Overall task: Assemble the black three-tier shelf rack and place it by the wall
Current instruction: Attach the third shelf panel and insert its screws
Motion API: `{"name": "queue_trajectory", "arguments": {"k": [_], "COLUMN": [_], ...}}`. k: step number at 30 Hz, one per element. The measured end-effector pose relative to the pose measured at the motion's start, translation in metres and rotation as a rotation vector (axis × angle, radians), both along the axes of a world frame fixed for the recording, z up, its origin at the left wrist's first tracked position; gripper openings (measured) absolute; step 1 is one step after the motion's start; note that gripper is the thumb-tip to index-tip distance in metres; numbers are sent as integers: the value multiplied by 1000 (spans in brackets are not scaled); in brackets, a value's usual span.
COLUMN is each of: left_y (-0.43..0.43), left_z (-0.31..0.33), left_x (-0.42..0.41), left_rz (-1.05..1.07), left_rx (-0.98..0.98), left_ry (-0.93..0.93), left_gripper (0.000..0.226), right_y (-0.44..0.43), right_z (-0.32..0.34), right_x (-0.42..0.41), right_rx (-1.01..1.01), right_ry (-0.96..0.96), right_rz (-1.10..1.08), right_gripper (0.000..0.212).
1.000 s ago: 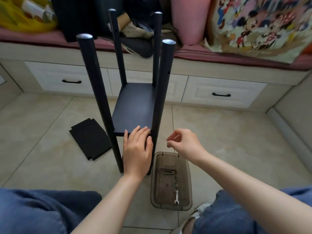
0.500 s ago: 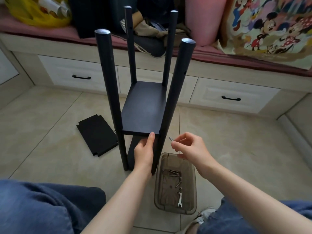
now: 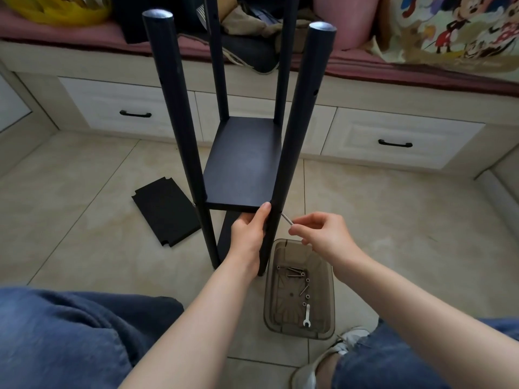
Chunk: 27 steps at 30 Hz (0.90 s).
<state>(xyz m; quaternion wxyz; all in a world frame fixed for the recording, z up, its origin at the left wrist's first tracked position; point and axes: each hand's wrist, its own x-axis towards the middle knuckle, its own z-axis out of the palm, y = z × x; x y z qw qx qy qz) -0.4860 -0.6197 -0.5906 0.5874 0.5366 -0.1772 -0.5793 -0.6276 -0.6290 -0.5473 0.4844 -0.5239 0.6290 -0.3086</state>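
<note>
Rack upright on tiled floor, 4 posts. Gripping shelf front edge with left hand. Pinching screw in right hand fingertips, tip against front-right post.

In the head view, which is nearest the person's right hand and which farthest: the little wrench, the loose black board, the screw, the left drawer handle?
1. Screw, pinched in the right hand itself.
2. Wrench, in the tray below the hand.
3. Loose board, lying flat left of the rack.
4. Left drawer handle, far back on the left.
</note>
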Motion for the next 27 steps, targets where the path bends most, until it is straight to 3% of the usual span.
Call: {"name": "queue_trajectory", "arguments": {"k": [15, 27], "left_y": [0, -2], "left_z": [-1, 2], "left_x": [2, 2], "left_rz": [-2, -35], "left_rx": [1, -36], "left_ry": [66, 92], "left_gripper": [27, 15], "right_y": [-2, -6], "right_z": [6, 2], "right_x": [9, 17], "right_rx": [28, 21], "right_ry": [-21, -150], "right_rz": [-12, -61], "right_gripper": [3, 8]}}
